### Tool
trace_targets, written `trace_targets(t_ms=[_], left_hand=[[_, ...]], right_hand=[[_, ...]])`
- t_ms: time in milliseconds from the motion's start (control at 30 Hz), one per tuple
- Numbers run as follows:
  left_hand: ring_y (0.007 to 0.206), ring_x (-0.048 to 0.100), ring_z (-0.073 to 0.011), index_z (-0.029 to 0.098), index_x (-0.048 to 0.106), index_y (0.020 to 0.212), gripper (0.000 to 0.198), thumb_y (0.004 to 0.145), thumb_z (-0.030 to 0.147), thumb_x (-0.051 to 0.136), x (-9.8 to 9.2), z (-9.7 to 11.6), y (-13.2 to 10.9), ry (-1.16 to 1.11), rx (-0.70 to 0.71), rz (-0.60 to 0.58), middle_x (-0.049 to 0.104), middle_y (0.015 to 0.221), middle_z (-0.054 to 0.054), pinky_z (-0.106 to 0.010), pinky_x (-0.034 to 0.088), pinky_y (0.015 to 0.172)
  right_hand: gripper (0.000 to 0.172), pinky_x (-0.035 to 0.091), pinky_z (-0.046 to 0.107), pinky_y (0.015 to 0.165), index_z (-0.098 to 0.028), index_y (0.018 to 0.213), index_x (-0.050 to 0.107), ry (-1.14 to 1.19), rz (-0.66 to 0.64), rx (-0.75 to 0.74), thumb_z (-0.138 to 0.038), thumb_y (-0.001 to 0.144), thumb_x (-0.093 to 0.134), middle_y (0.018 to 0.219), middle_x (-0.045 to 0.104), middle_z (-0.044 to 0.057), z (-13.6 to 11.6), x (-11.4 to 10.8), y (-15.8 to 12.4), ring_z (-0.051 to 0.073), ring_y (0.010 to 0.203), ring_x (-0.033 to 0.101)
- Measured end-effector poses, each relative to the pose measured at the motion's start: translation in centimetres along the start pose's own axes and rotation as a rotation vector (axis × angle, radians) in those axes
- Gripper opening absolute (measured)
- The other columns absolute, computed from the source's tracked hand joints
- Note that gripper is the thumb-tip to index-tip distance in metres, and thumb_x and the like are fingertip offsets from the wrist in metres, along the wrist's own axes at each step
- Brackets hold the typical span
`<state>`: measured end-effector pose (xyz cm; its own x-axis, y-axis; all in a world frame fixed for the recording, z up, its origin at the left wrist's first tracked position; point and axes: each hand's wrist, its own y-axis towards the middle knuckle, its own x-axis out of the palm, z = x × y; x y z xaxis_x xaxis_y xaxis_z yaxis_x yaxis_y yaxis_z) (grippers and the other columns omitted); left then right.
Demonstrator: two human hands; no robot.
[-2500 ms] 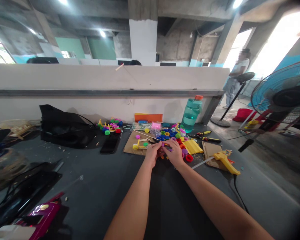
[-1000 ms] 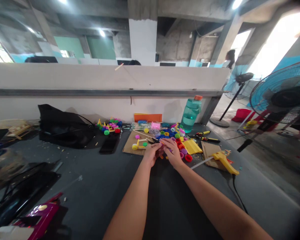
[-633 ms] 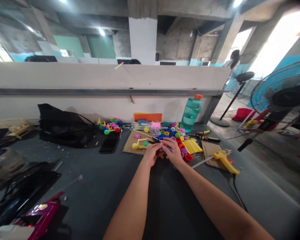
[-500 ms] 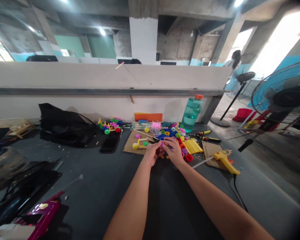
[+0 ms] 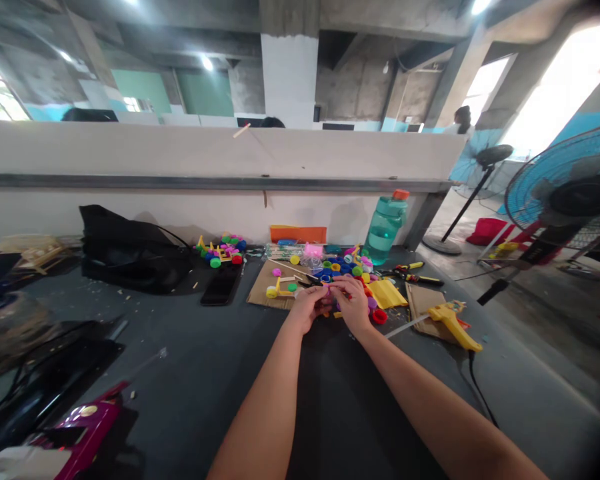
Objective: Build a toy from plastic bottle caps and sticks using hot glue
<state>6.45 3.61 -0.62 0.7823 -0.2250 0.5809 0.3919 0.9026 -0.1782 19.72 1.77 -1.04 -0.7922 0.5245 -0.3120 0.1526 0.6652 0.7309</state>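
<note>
My left hand (image 5: 307, 310) and my right hand (image 5: 351, 303) meet over the front of the pile, fingers pinched together around a small pink bottle cap (image 5: 329, 287), mostly covered by the fingertips. Just behind them lie many coloured bottle caps, among them a red cap (image 5: 379, 316) beside my right hand. Left of my hands, a piece of cardboard (image 5: 263, 295) carries a small yellow piece with a cap on it (image 5: 276, 291), a green cap (image 5: 293, 287) and thin sticks. A folded yellow piece (image 5: 387, 293) lies to the right.
A yellow glue gun (image 5: 455, 323) rests on cardboard at the right, its cord trailing forward. Behind are pliers (image 5: 420, 279) and a teal water bottle (image 5: 383, 230). At the left are a phone (image 5: 221, 285), a black bag (image 5: 130, 257) and a magenta device (image 5: 93, 427). Fans stand beyond the table.
My hands stay together on the pink cap, with slight finger movement; less of the cap shows now. The whole view has shifted slightly. The person in the background has moved a little.
</note>
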Motion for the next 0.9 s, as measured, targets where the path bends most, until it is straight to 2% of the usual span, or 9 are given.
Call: trace_targets(t_ms=[367, 600, 800, 900], left_hand=[[0.058, 0.058, -0.0101, 0.012, 0.065, 0.071, 0.019, 0.063, 0.026, 0.076, -0.03, -0.02, 0.09, -0.021, 0.019, 0.026, 0.061, 0.060, -0.001, -0.023, 0.051, 0.057], [0.058, 0.059, -0.0107, 0.012, 0.066, 0.072, 0.018, 0.064, 0.023, 0.076, -0.14, -0.12, 0.25, -0.022, 0.008, 0.028, 0.061, 0.061, -0.001, -0.023, 0.051, 0.057], [0.054, 0.056, -0.0085, 0.013, 0.064, 0.070, 0.017, 0.064, 0.024, 0.075, -0.17, 0.04, 0.14, -0.050, 0.013, 0.034, 0.060, 0.061, 0.000, -0.023, 0.052, 0.058], [0.053, 0.056, -0.0080, 0.013, 0.065, 0.071, 0.017, 0.064, 0.023, 0.076, -0.20, -0.04, 0.24, -0.062, 0.019, 0.037, 0.060, 0.061, 0.000, -0.022, 0.051, 0.056]], right_hand=[[0.022, 0.037, 0.043, 0.096, -0.026, 0.098, 0.068, 0.099, -0.071, 0.037, -0.028, 0.088, 0.049, 0.105, 0.065, 0.005, -0.69, -0.07, -0.24, 0.021, 0.104, 0.056], [0.025, 0.036, 0.045, 0.096, -0.028, 0.099, 0.069, 0.060, -0.103, 0.026, -0.028, 0.088, 0.047, 0.106, 0.066, 0.004, -0.59, -0.23, -0.25, 0.022, 0.104, 0.055], [0.029, 0.035, 0.046, 0.099, -0.029, 0.108, 0.065, 0.050, -0.184, -0.004, -0.024, 0.081, 0.055, 0.114, 0.061, 0.005, -0.59, 0.01, -0.45, 0.023, 0.110, 0.052], [0.028, 0.037, 0.045, 0.098, -0.027, 0.105, 0.066, 0.015, -0.156, -0.008, -0.023, 0.078, 0.060, 0.112, 0.060, 0.006, -0.49, 0.13, -0.39, 0.023, 0.108, 0.052]])
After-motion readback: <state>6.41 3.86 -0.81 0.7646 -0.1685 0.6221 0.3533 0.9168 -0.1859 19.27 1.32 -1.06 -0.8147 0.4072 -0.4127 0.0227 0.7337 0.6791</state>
